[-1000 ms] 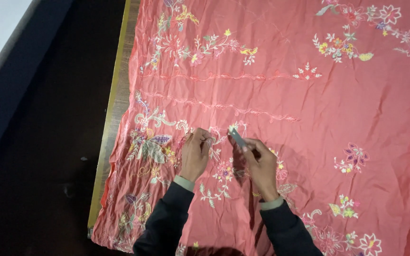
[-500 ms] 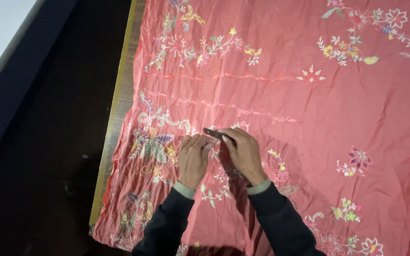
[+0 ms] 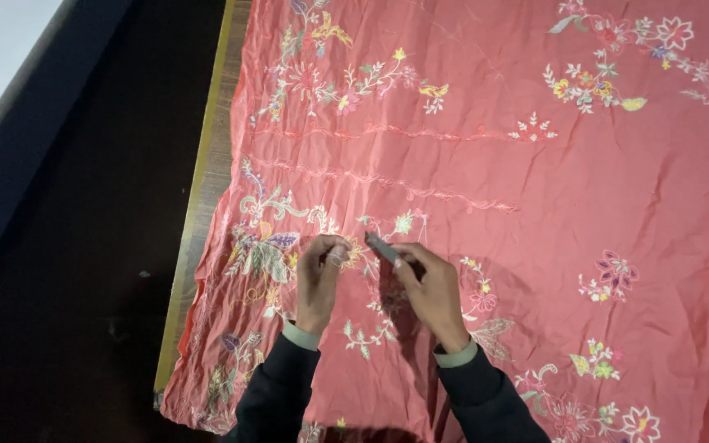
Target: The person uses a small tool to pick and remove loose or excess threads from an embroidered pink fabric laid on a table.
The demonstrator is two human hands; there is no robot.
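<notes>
Here a wide salmon-red cloth (image 3: 486, 205), embroidered with sprays of flowers and leaves in many colours, lies spread and wrinkled over a wooden table (image 3: 207, 197) whose yellowish edge shows along the cloth's left side. There are no containers in view; the cloth covers nearly the whole surface. Both hands are raised just above its lower left part, close together. The right hand (image 3: 428, 291) has its fingers curled shut round a small dark grey tool (image 3: 381, 246), slim and flat, which sticks out up and to the left from between thumb and forefinger; what kind of tool it is cannot be told. The left hand (image 3: 320, 279) has its fingertips pinched together near the tool's tip, perhaps on a thread or a bit of cloth, but that is too small to tell. Dark sleeves with pale green cuffs reach in from below. Left of the table lies dark floor (image 3: 67, 287). Nothing stands between the hands and the cloth.
</notes>
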